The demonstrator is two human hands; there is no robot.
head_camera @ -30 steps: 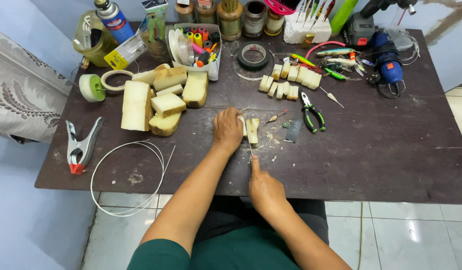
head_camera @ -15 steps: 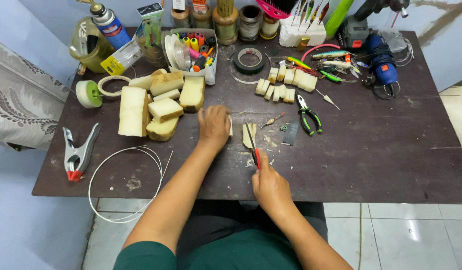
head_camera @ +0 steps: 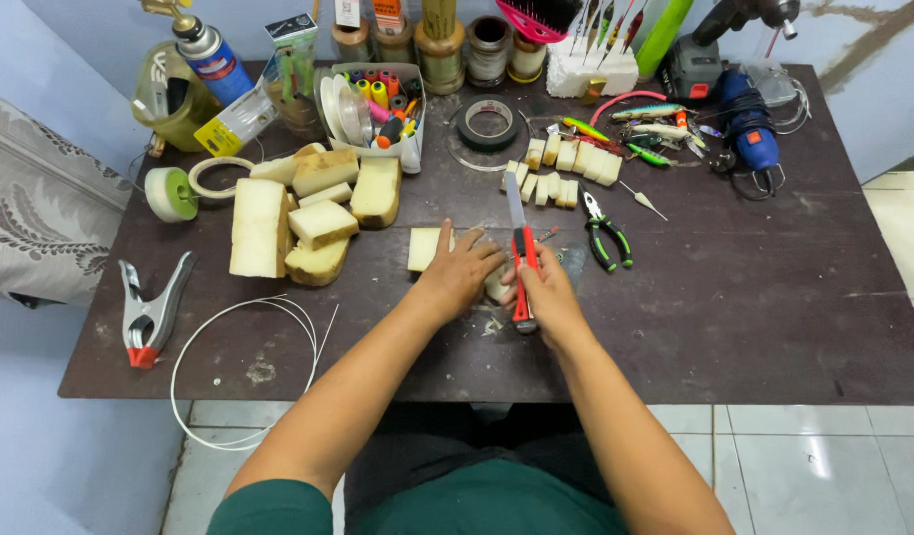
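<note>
My left hand (head_camera: 459, 274) lies on a small pale wood block (head_camera: 424, 248) near the middle of the dark table (head_camera: 734, 327), its fingers over a second small piece next to my right hand. My right hand (head_camera: 542, 290) grips a red-handled utility knife (head_camera: 521, 260) with the blade pointing away from me, upright above the small piece. A row of small cut wood pieces (head_camera: 564, 168) lies further back. Larger wood chunks (head_camera: 308, 218) are piled to the left.
Green-handled pliers (head_camera: 604, 236) lie right of the knife. A metal spring clamp (head_camera: 145, 315) and a white wire loop (head_camera: 244, 357) sit front left. Tape rolls (head_camera: 490, 123), a tray of markers (head_camera: 378, 104), fishing lures (head_camera: 645, 124) and a blue power tool (head_camera: 749, 134) line the back.
My right hand has come forward from the table's front edge and raised the knife over the small piece. My left hand has shifted right onto the wood block.
</note>
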